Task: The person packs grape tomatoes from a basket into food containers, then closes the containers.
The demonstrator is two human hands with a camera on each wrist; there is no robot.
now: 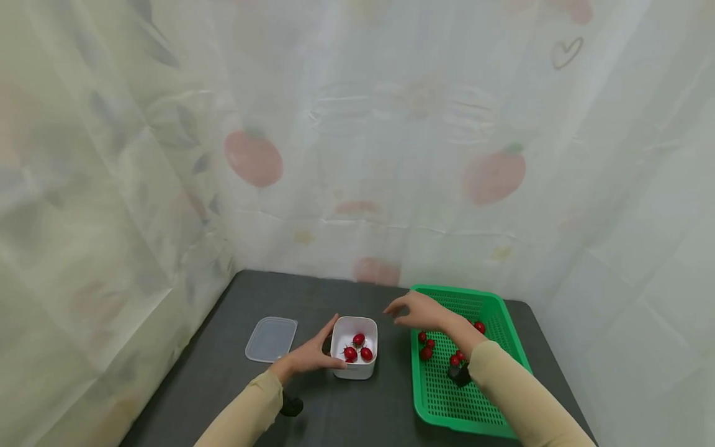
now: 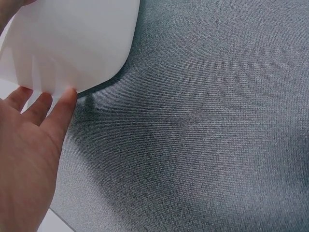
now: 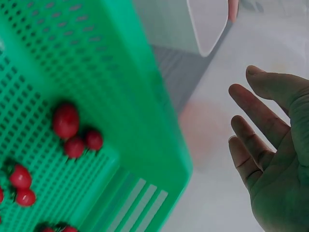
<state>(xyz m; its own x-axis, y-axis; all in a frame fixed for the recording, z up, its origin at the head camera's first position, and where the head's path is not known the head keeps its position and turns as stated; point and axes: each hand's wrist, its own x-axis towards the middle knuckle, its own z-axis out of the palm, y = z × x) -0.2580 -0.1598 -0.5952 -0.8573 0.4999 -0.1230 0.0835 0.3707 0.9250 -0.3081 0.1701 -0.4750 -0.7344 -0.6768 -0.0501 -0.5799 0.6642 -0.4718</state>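
- Tomatoes (image 1: 350,353) lie in the white container (image 1: 357,372), held by the left grip (image 1: 307,358) between thumb and fingers.
- Right grip (image 1: 420,311), fingers loosely parted, hovers by the green basket (image 1: 447,403), with more tomatoes (image 1: 426,353) below its wrist.

Clearance, lower centre of the head view
A dark grey tabletop (image 1: 393,391) passage separates the square white plastic container (image 1: 355,372) from the green perforated plastic basket (image 1: 441,400). The right hand (image 1: 420,310) overhangs its upper part; the left hand (image 1: 308,357) blocks the container's left side.
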